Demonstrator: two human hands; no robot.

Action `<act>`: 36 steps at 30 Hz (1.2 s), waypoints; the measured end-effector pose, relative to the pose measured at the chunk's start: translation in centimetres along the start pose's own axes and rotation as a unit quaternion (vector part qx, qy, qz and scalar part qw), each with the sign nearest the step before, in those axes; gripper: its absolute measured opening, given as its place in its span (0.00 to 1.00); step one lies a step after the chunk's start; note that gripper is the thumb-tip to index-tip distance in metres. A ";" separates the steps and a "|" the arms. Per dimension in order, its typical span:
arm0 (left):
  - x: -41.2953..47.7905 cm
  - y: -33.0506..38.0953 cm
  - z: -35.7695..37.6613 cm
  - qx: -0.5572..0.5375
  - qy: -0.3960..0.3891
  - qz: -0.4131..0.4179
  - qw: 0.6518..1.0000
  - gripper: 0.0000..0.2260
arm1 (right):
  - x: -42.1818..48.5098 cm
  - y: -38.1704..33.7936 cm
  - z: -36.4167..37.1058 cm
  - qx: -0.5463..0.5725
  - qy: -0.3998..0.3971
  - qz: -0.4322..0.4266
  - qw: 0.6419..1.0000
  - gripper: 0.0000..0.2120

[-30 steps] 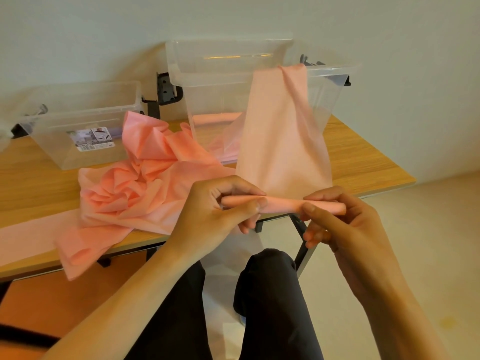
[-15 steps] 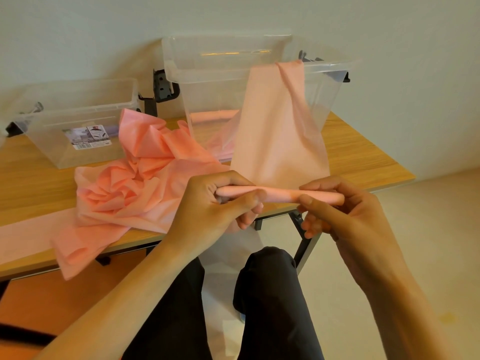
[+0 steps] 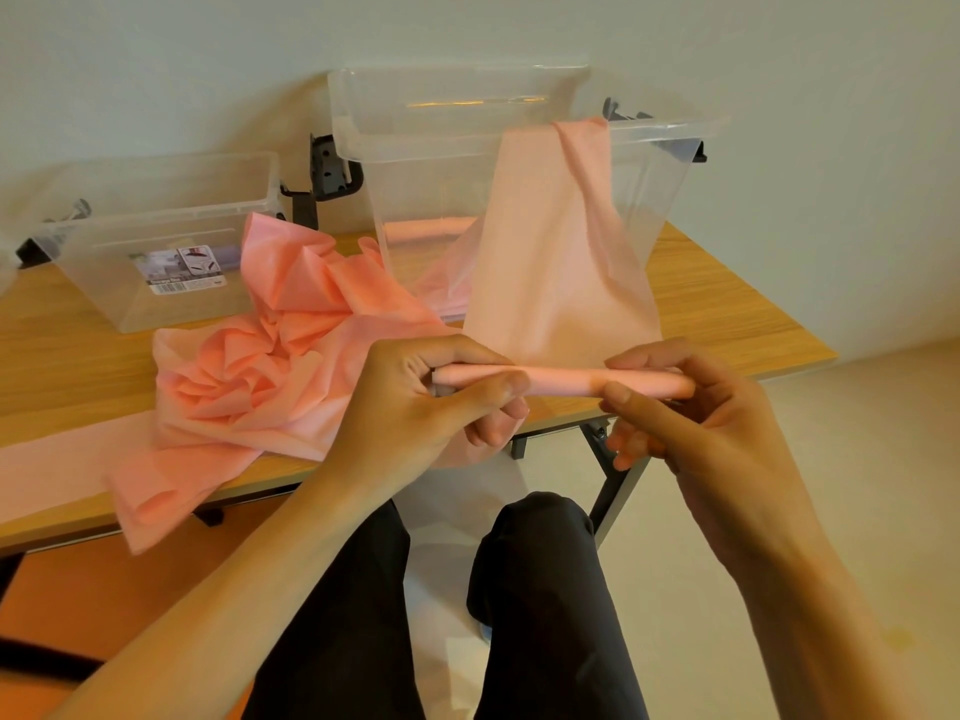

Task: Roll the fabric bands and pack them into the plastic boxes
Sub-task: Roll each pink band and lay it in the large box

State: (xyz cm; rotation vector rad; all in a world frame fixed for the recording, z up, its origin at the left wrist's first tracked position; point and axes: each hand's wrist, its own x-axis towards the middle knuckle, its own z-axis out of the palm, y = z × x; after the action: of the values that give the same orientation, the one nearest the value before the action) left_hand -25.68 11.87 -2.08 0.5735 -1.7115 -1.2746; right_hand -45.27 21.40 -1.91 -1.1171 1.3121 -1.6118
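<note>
A pink fabric band (image 3: 556,252) hangs taut from the rim of the tall clear plastic box (image 3: 415,163) down to a thin roll (image 3: 563,381) held in front of the table edge. My left hand (image 3: 431,402) pinches the roll's left end between thumb and fingers. My right hand (image 3: 696,413) pinches its right end the same way. More pink fabric lies on the bottom inside the tall box. A crumpled heap of pink bands (image 3: 270,376) lies on the table to the left, spilling over its front edge.
A low clear plastic box (image 3: 156,241) with a label stands at the back left of the wooden table (image 3: 727,314). A flat pink band lies along the table's left front. My dark-trousered knees are below the hands. Black brackets sit behind the boxes by the wall.
The roll has climbed a little toward the tall box and taken up more of the band. Both hands keep their pinch on its ends.
</note>
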 end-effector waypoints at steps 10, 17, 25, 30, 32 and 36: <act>0.5 -0.3 -0.1 0.023 0.025 0.016 0.999 0.04 | 0.2 -0.1 -0.4 0.007 0.008 0.007 1.000 0.14; 0.3 0.2 0.0 -0.001 0.023 0.015 1.000 0.07 | 0.2 -0.1 -0.5 -0.001 0.017 0.002 1.000 0.15; 0.3 0.2 -0.1 0.013 0.037 0.012 0.999 0.06 | 0.5 -0.1 -0.3 -0.029 0.009 -0.011 0.999 0.14; 0.4 0.2 -0.4 0.034 0.031 -0.003 0.999 0.08 | 0.7 0.0 -0.2 -0.027 0.018 -0.004 0.999 0.15; 0.5 0.2 -0.6 0.036 0.022 -0.008 0.999 0.07 | 0.8 -0.1 -0.1 -0.015 0.028 0.005 0.999 0.15; 0.3 0.2 -0.6 0.030 0.010 0.002 0.999 0.04 | 1.0 -0.4 0.0 -0.010 0.021 0.005 1.000 0.14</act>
State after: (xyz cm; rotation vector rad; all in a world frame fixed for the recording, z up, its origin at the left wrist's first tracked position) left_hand -25.26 11.41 -1.70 0.6152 -1.7385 -1.2133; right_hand -45.63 20.59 -1.37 -1.0928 1.3603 -1.6260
